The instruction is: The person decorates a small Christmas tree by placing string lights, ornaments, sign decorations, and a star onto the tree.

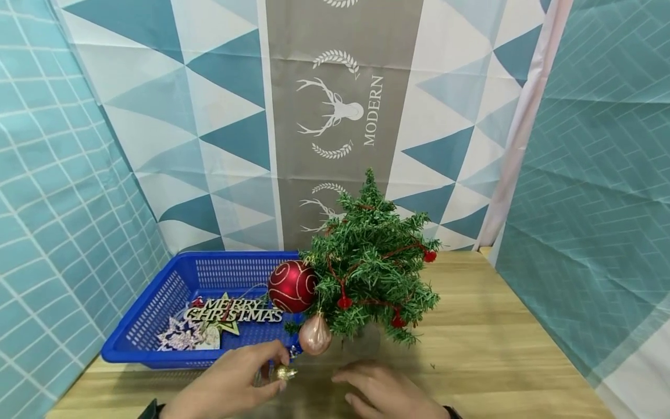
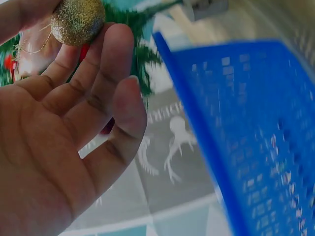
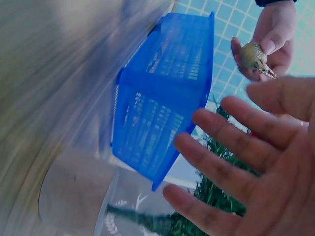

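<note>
A small gold glitter bauble [image 2: 78,22] is pinched between the thumb and fingers of my left hand [image 1: 230,378], low in front of the tree. In the right wrist view its metal cap and a gold loop show. My right hand [image 1: 384,391] has its fingers spread, holds nothing, and lies just before the tree's base. The small green Christmas tree [image 1: 377,250] carries a large red bauble [image 1: 293,286] with gold swirls and a pale pink bauble [image 1: 315,335] on its left side. A red string with small red ornaments winds round the branches.
A blue plastic basket [image 1: 141,356] stands left of the tree. Inside lie a "Merry Christmas" sign [image 1: 232,311], a glittery snowflake [image 1: 179,335] and a star. The tree's pale pot [image 3: 74,196] rests on the wooden table [image 1: 487,326]. Patterned cloths hang behind and at both sides.
</note>
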`<state>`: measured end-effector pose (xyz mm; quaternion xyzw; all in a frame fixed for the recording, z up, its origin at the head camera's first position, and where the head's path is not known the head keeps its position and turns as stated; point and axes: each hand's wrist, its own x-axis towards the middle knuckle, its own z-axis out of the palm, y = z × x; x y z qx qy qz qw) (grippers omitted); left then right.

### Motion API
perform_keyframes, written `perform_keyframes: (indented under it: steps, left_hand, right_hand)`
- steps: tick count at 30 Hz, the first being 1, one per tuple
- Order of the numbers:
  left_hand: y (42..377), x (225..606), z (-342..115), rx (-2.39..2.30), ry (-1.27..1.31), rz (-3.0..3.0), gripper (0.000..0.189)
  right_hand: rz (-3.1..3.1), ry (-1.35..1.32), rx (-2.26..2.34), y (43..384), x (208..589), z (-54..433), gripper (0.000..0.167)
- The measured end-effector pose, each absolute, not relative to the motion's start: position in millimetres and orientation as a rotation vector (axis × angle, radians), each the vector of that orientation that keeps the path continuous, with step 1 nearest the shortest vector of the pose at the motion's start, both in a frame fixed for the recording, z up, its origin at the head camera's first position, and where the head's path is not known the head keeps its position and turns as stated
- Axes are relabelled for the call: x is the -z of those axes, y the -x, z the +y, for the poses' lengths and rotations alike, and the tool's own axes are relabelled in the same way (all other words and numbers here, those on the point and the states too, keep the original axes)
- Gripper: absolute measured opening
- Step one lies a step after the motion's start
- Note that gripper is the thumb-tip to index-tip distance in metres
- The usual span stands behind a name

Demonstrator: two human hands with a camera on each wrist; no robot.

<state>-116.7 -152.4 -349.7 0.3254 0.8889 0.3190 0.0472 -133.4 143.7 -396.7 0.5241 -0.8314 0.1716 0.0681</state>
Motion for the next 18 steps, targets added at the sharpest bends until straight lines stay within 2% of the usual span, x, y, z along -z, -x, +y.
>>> perform_keyframes:
  steps: [8, 15, 18]
  left_hand:
    - [113.5, 368.2, -122.8, -0.974, -1.074, 2.636, 0.017]
    - [112.9, 378.3, -108.6, -0.889, -1.203, 2.644, 0.015]
    - [112.7, 380.4, -106.6, -0.850, -1.192, 2.607, 0.015]
  right_hand:
    - [-2.563, -1.366, -0.774, 121.6, 391.1, 128.1, 0.030]
    - [-2.234, -1.347, -1.064, 116.9, 400.9, 118.8, 0.007]
    - [-2.131, -1.394, -1.151, 116.5, 404.0, 118.6, 0.005]
